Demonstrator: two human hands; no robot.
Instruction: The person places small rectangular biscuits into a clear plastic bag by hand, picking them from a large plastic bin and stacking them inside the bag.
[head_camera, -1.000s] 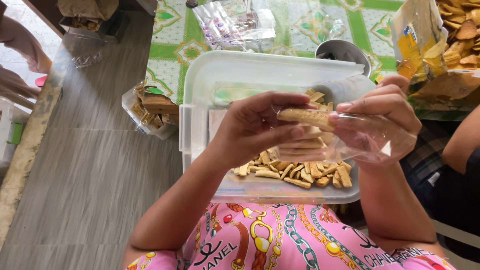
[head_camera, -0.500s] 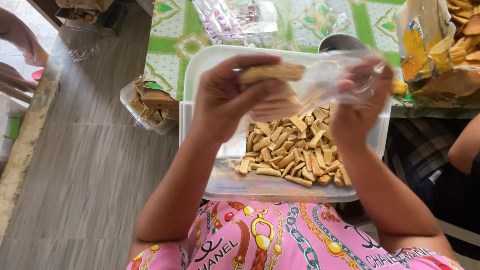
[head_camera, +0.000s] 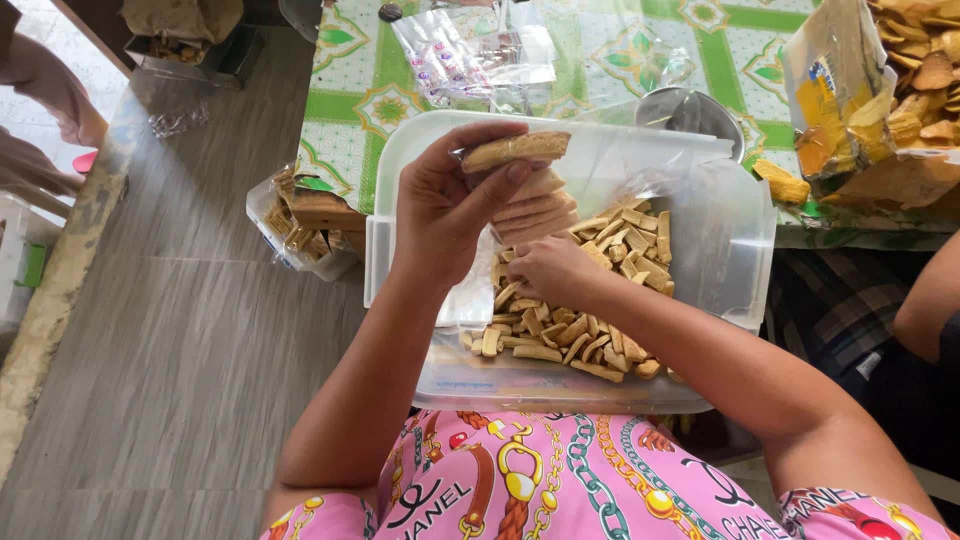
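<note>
**Now: both hands over the cracker tub**

Right at the centre of the frame I see my left hand (head_camera: 440, 215) raised over the clear plastic tub (head_camera: 400, 160), its fingers curled shut around a stack of flat tan crackers (head_camera: 525, 200) held inside a thin clear bag (head_camera: 610, 170). The thumb presses on the top cracker and the rest of the stack fans down below it. The bag's loose film spreads up and to the right over the tub's far wall.

Just below and right of the stack, my right hand (head_camera: 550, 270) dips into the tub, fingers bent down into the heap of loose crackers (head_camera: 590, 320). I cannot tell whether those fingers have closed on any pieces, as the knuckles hide the tips. The heap fills the middle and lower part of the tub, and the tub's near edge lies against my lap, over the pink patterned shirt (head_camera: 560, 480).

Beyond the tub, a table with a green and white patterned cloth (head_camera: 360, 90) fills the top of the frame. A pile of empty clear bags (head_camera: 470, 50) lies on it at top centre. A metal bowl (head_camera: 700, 115) sits just behind the tub's upper right corner. At the upper right an opened yellow snack bag (head_camera: 850, 100) spills wider chips. To the left of the tub, hanging at the table's edge, is a small bag packed with crackers (head_camera: 300, 225).

Another person's arm (head_camera: 930, 300) shows at the right edge, and someone else's arm (head_camera: 50, 90) at the upper left, above the grey plank floor (head_camera: 180, 350).
</note>
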